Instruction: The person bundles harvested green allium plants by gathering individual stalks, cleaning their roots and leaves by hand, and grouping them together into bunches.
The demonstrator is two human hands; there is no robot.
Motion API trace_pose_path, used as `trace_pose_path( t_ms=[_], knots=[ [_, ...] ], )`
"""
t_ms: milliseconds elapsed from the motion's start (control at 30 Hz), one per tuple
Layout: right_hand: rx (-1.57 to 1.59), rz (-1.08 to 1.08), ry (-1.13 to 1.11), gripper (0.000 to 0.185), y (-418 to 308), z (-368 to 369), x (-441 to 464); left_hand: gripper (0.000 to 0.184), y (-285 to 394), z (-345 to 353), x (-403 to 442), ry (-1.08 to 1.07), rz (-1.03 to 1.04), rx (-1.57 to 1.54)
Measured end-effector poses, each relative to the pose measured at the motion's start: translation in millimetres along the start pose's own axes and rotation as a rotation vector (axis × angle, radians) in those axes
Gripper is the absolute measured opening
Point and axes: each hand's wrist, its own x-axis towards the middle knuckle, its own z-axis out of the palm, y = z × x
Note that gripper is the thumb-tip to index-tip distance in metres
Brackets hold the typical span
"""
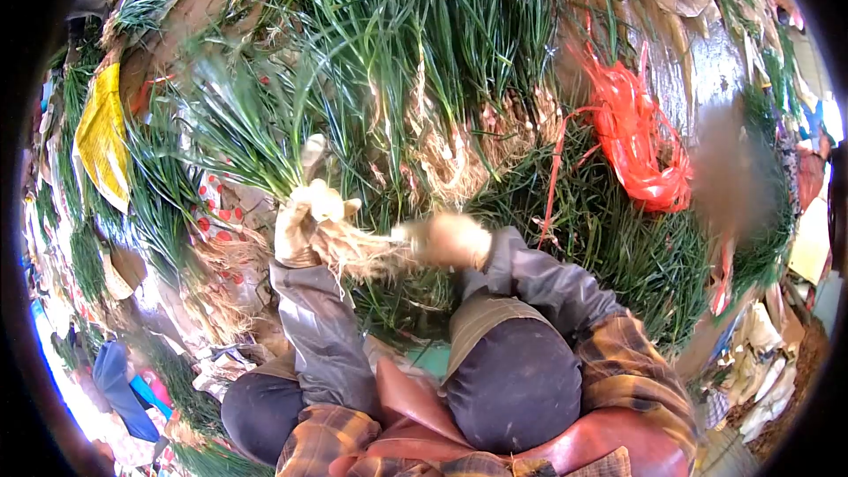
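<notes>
A bunch of green onions [252, 137] is gripped in my left hand [298, 228], fingers wrapped round it by the white bulbs [322, 201]. Its long green leaves fan up and to the left, blurred at the tips. Pale stringy roots [353, 249] hang from the bunch toward the right. By the root ends is my right hand [452, 240], smeared by motion; its fingers cannot be made out, nor whether it grips the roots. More green onions [424, 26] lie in a thick row ahead of both hands, roots toward me.
A tangle of red plastic strips [632, 137] lies on the onions at right. Beside it is a blurred brown shape [733, 177] I cannot identify. Loose green leaves [609, 238] cover the ground near my right arm. A yellow woven sack piece [102, 137] is at left.
</notes>
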Motion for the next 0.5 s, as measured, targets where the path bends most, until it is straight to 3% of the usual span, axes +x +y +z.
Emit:
trace_pose_path(
  t_ms=[33, 67, 100, 167, 200, 267, 300, 333, 367, 433, 467, 500],
  knots=[
    [-0.006, 0.107, 0.233, 0.059, -16.7, -24.0, -12.1, 0.022, -2.8, -14.0, 0.7, -0.039, -0.029, 0.056],
    [-0.002, 0.29, 0.552, 0.059, -17.7, -38.6, -13.3, 0.035, -13.6, -3.1, 0.7, 0.091, -0.047, 0.068],
    [-0.611, 0.287, 0.92, 0.056, 3.8, -45.9, -0.4, 0.041, -30.1, -12.5, 4.6, 0.171, -0.112, 0.033],
    [-0.08, 0.308, 0.84, 0.044, 65.3, -48.6, 34.4, 0.045, -53.8, 7.0, 15.5, 0.325, -0.216, 0.069],
    [0.093, 0.308, 0.767, 0.041, 63.2, -55.8, 33.7, 0.044, -58.8, 34.1, 20.8, 0.403, -0.261, 0.143],
    [-0.426, 0.26, 0.626, 0.014, 37.3, -52.3, 24.6, 0.036, -79.4, 33.5, 27.3, 0.387, -0.22, -0.003],
    [-0.366, 0.046, 0.77, 0.01, 27.8, -38.3, 15.1, 0.034, -86.1, -7.4, 29.7, 0.167, -0.291, -0.09],
    [-0.33, -0.177, 0.885, 0.007, 18.2, -24.8, 5.6, 0.03, -90.7, -7.7, 28.1, 0.285, -0.295, 0.021],
    [-0.371, -0.218, 0.826, 0.018, 29.8, -5.1, 6.6, 0.026, -95.3, -7.9, 27.0, 0.402, -0.309, 0.131],
    [0.11, -0.218, 0.537, 0.034, 12.5, -36.3, -17.1, 0.024, -84.1, 2.1, 26.0, 0.37, -0.275, 0.092],
    [0.482, -0.249, 0.648, 0.037, 34.0, -29.3, -3.6, 0.023, -89.1, -7.6, 21.7, 0.388, -0.249, 0.009],
    [0.651, -0.201, 0.508, 0.037, 31.0, -50.5, -3.4, 0.019, -78.5, 17.6, 19.5, 0.422, -0.237, -0.014]
  ],
)
